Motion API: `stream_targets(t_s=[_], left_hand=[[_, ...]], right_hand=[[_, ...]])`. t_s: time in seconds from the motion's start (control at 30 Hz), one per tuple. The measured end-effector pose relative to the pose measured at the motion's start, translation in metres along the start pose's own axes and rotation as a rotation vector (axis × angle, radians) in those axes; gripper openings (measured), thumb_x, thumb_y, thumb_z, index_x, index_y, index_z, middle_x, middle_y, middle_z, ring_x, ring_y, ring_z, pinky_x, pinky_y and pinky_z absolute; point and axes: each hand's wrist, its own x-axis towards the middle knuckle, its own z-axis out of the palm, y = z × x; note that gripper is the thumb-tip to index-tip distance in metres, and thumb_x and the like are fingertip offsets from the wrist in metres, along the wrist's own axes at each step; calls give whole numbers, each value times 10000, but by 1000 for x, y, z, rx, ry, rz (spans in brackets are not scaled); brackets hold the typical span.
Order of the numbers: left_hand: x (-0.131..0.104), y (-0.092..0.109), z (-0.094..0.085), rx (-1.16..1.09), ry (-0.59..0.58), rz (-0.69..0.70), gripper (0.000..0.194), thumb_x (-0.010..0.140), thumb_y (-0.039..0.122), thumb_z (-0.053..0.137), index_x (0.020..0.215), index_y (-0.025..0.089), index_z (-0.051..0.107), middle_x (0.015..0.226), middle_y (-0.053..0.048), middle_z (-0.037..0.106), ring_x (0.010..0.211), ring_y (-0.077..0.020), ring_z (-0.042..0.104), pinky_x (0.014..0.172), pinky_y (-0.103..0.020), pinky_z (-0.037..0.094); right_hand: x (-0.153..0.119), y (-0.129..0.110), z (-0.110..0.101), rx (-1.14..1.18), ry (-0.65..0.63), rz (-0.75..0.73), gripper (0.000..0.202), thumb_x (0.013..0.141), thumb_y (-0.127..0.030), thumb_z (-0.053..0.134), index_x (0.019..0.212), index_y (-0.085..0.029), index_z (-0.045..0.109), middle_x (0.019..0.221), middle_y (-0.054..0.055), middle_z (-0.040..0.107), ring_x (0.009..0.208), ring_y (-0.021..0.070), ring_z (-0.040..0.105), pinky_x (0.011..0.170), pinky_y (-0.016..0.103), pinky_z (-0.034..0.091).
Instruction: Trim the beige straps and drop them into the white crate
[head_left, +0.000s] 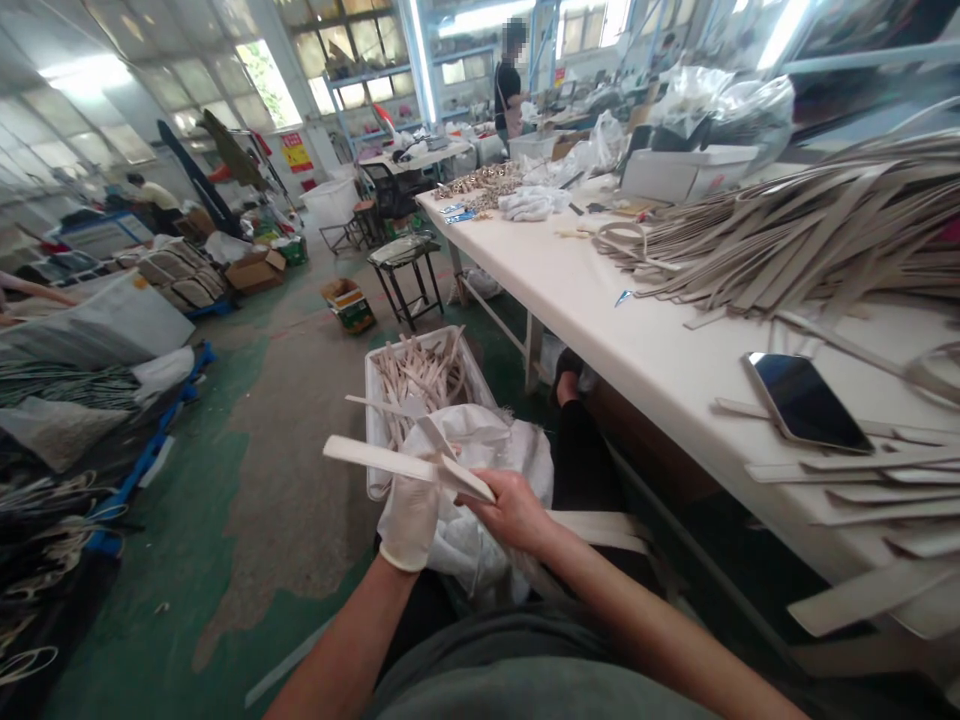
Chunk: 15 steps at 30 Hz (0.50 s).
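My left hand [411, 515] wears a white glove and is closed on a pale flat strap [375, 457], whose rounded end points left. My bare right hand [506, 508] is closed on another pale strap piece [466, 478], which meets the first one at the gloved fingers. Both hands are above a white woven sack [517, 450] on my lap. Just beyond them a white crate [369, 400] holds many short pale strips [424, 370].
On my right a long white table [540, 270] bears a heap of long straps [810, 220], a phone [810, 400] and loose straps. A stool [405, 252] and small carton [349, 305] stand ahead. A person [508, 90] stands farther back.
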Motion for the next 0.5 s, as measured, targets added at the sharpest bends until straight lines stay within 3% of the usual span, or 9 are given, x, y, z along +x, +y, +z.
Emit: stream_targets(t_s=[0.07,0.17,0.33,0.4,0.5], left_hand=[[0,-1,1,-55,7,-32,308,659,416,824,832,169,758,901,-96,764,903,-277,714,791,-365,573],[1,0,3,-81,67,-64,317,630,409,843,824,174,755,877,-78,762,856,-244,716,753,-340,575],[-15,-7,5,24,-105,-122,315,595,417,849,753,160,759,756,-86,744,719,-256,699,573,-327,541],[-18,-2,7,15,-127,-95,343,618,405,840,859,171,773,877,-94,762,812,-277,708,614,-334,553],[-9,12,11,-66,-44,-32,368,665,422,820,962,213,761,1054,-76,754,959,-278,699,748,-350,571]], right_hand=[[2,-4,3,-57,-33,33,152,783,-136,595,713,-186,721,698,12,723,678,161,663,645,229,425],[1,-8,8,-77,-31,51,173,721,-73,586,663,-184,706,660,9,712,649,154,656,627,221,416],[2,-13,4,-3,27,-32,210,753,-65,542,652,-179,687,671,10,710,633,135,648,639,210,427],[2,-12,2,-8,6,-41,212,761,-68,543,647,-179,684,664,8,707,626,133,645,635,210,424],[0,-9,3,-47,-42,0,197,743,-65,562,645,-180,689,649,4,701,635,142,648,627,213,414]])
